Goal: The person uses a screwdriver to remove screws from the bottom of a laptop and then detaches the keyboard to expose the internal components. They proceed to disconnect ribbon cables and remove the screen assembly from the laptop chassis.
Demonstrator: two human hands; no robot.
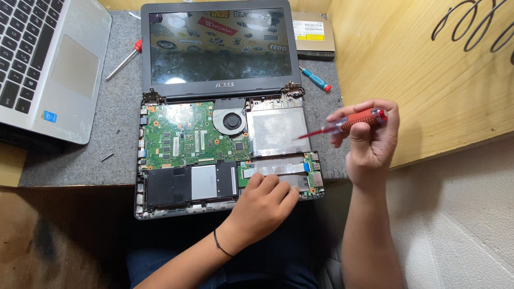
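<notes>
Two hands are in my view, both over the opened laptop [225, 155] on the grey mat [120, 123]. My left hand [263, 206] lies palm down on the lower right corner of the laptop's bare insides, fingers curled loosely and pressing on the small board beside the flat ribbon cable [278, 168]; it grips nothing that I can see. My right hand [369, 136] is raised off to the right of the laptop, closed around a red-handled screwdriver [342, 124], thumb and fingers wrapped about the handle. The screwdriver points left, its tip hanging above the silver plate [276, 131] near the fan [231, 121], not touching it.

The laptop has its bottom cover off: a green circuit board [182, 139] fills the upper left, a black battery bay [184, 186] sits below it, and the screen [219, 45] stands tilted back behind. A second, silver laptop [48, 59] lies open at the far left. A red-handled screwdriver [124, 60] rests on the mat between the two laptops, and a blue-handled one [316, 79] lies just right of the screen. A disc drive [315, 35] sits behind that. A wooden panel [428, 75] stands to the right.
</notes>
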